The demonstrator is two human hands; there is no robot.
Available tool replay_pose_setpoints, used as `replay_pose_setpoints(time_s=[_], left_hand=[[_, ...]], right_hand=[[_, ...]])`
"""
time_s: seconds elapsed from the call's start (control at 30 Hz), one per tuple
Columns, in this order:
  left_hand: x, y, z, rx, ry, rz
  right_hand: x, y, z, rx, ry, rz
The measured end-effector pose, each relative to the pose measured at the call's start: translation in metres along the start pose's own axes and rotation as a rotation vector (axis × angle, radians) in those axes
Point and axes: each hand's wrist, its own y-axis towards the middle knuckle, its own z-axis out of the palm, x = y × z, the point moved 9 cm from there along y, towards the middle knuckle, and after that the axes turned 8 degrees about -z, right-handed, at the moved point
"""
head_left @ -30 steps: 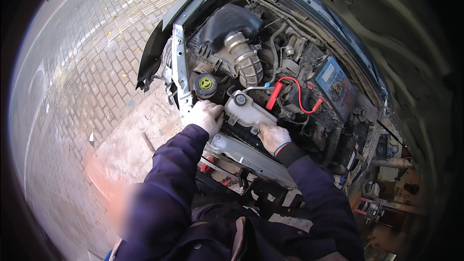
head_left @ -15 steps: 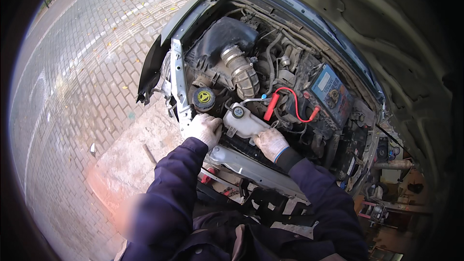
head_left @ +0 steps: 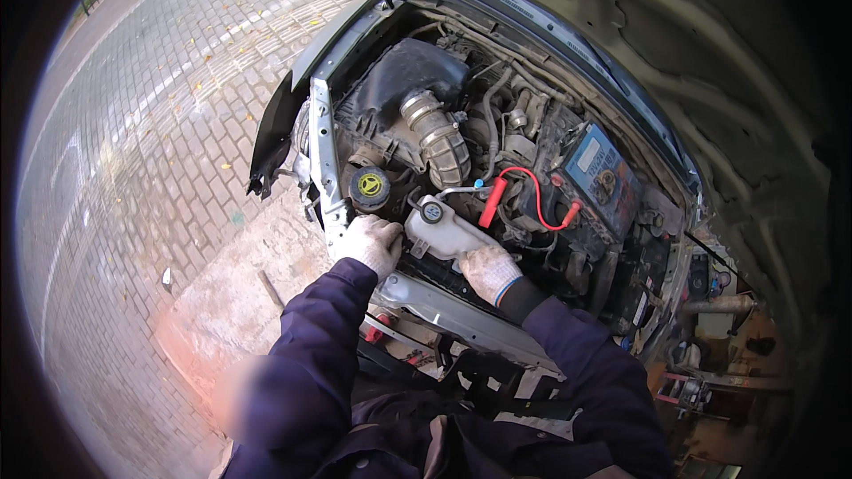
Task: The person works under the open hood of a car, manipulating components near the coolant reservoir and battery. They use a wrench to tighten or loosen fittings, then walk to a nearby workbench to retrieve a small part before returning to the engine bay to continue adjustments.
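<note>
I lean over an open car engine bay. Both my hands wear pale work gloves. My left hand (head_left: 373, 244) rests on the silver front frame bar (head_left: 321, 151) just left of a white translucent fluid tank (head_left: 454, 235) with a black cap. My right hand (head_left: 488, 270) presses against the tank's lower right side, fingers curled around its edge. A black cap with a yellow mark (head_left: 368, 186) sits just behind my left hand.
A ribbed air hose (head_left: 439, 137) and black air box (head_left: 404, 75) lie behind the tank. A battery (head_left: 599, 173) with red cable (head_left: 524, 191) sits at right. The raised hood (head_left: 710, 62) arches overhead. Brick paving (head_left: 151, 142) spreads left.
The view has tilted so the engine bay sits lower and nearer. Both hands stay at the white tank, the right hand shifted slightly along its lower edge.
</note>
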Motion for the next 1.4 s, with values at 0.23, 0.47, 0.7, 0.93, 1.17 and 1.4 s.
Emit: replay_pose_setpoints(time_s=[0.23,0.47,0.7,0.93,1.17,1.4], left_hand=[[-0.005,-0.001,-0.006,-0.018,-0.005,0.014],[-0.004,0.001,-0.006,-0.003,-0.003,0.016],[-0.005,0.000,-0.007,-0.020,-0.010,0.012],[-0.002,0.000,-0.004,-0.013,0.020,-0.002],[0.000,-0.001,0.000,-0.005,0.007,0.000],[-0.003,0.000,-0.003,-0.018,-0.005,0.017]], right_hand=[[-0.011,-0.014,0.013,0.164,0.241,0.320],[0.001,-0.003,0.006,0.070,0.061,0.087],[-0.013,-0.009,0.015,0.127,0.215,0.223],[0.001,-0.004,0.008,0.120,0.063,0.060],[-0.016,-0.011,0.016,0.139,0.299,0.309],[-0.004,-0.008,0.011,0.102,0.181,0.180]])
